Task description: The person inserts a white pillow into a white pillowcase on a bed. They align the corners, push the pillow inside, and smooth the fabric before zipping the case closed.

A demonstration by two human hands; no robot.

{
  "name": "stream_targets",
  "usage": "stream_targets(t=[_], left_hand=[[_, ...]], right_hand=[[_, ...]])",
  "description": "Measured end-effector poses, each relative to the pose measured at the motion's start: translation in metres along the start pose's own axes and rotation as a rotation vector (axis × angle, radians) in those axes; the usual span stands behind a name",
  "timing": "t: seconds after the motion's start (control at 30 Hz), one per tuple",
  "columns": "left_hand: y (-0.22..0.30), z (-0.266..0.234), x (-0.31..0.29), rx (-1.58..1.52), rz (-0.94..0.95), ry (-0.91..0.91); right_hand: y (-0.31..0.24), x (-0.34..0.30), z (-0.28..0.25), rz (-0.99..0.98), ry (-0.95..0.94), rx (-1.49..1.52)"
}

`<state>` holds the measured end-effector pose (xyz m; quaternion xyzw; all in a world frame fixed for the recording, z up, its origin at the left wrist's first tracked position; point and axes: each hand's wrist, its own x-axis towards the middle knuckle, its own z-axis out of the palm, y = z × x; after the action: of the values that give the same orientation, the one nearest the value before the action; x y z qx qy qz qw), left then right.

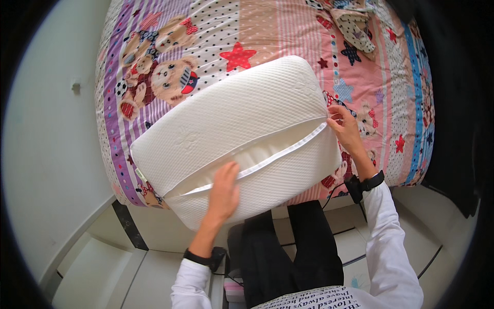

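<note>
A white quilted pillow (247,103) lies slanted across the near edge of the bed, one end toward the left wall. Its cover has a long zipped opening (257,154) that gapes in the middle, showing smooth cream filling inside. At the opening's right end, my right hand (343,126) is closed, thumb and fingertips pinching the zip end by the pillow's edge. My left hand (225,190) lies over the lower lip of the opening, left of its middle. Its fingers look stretched out and slightly blurred, and any zip edge beneath them is hidden.
Under the pillow spreads a patterned bedspread (206,31) with bears and stars. Bunched spotted cloth (355,26) lies at the far right. A pale wall (51,129) stands left, a black panel (455,129) right. My legs are against the bed's near side.
</note>
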<state>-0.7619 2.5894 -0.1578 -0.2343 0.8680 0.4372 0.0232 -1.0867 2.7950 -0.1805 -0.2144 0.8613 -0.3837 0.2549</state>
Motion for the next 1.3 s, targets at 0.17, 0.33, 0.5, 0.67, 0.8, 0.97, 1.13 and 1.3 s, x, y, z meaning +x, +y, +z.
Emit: stream_targets(t=[0.17,0.33,0.5,0.67,0.8,0.97,1.13,1.3], left_hand=[[0.079,0.07,0.059,0.0,0.091,-0.145],[0.112,0.132,0.138,0.254,0.13,-0.057],[0.114,0.165,0.202,0.354,-0.002,-0.044],[0.115,0.174,0.222,0.256,0.073,0.037],[0.11,0.141,0.217,0.018,-0.176,-0.234],[0.091,0.127,0.224,0.345,-0.042,-0.089],[0.075,0.142,0.249,0.804,0.203,-0.15],[0.073,0.157,0.261,0.34,-0.11,-0.228]], right_hand=[[0.039,-0.012,-0.022,0.123,-0.152,-0.034],[0.088,-0.032,-0.037,0.175,-0.226,0.125],[0.103,-0.049,-0.054,0.165,-0.248,0.157],[0.109,-0.025,-0.057,0.144,-0.2,0.224],[0.07,0.049,-0.04,-0.043,-0.128,0.273],[0.036,0.128,0.003,0.102,-0.289,0.682],[0.047,0.166,0.013,0.106,-0.377,0.304],[0.052,0.185,0.022,0.008,-0.338,0.22]])
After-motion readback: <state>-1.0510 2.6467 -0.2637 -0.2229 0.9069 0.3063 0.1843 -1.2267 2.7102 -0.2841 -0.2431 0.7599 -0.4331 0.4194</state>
